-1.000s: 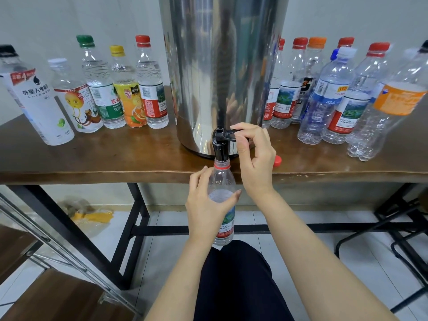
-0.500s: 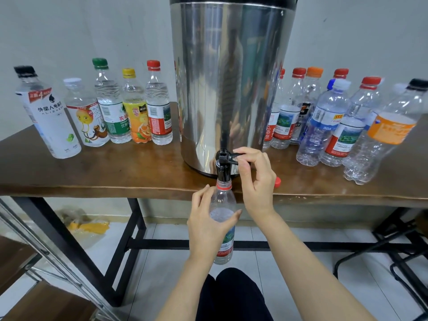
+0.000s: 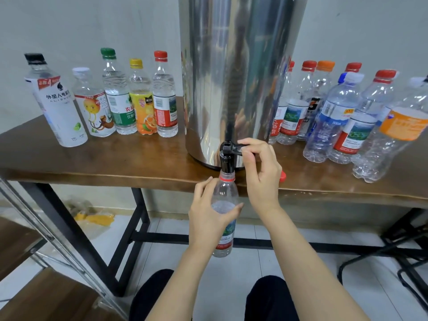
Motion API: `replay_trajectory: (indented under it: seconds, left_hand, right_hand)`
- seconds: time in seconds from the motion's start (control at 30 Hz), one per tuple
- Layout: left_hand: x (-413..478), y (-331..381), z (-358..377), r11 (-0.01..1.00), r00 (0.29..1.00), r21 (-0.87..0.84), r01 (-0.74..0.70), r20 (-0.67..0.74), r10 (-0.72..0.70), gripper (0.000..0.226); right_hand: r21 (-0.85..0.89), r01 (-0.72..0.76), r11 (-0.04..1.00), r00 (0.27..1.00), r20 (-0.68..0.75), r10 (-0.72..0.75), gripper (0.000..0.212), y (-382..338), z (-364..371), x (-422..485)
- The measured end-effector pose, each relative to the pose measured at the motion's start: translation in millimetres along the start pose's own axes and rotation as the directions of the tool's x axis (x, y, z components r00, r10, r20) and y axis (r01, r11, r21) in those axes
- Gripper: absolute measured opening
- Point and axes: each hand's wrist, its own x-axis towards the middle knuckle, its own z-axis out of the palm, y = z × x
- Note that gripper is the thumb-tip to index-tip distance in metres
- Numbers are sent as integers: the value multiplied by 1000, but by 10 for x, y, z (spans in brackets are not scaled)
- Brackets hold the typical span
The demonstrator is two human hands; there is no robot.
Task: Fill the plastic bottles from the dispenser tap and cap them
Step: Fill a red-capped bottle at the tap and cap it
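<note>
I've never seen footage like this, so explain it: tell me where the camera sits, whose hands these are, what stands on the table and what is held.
All the pictures come from one camera worn on a person's head, looking down at their own bare hands; no machine is involved. The left hand grips a clear bottle under the black tap of a steel dispenser. The right hand pinches the tap lever. The dispenser stands on a brown table, with five capped bottles to its left, more capped bottles to its right, and a loose red cap beside the right hand.
</note>
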Motion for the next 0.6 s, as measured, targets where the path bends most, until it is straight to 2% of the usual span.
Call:
replay_trajectory:
  seconds: [0.6]
  left_hand:
    - [-13, 40, -1, 999, 1000, 26, 23, -2, -23, 79]
  right_hand:
    - [29, -34, 999, 999, 10, 34, 22, -8, -8, -16]
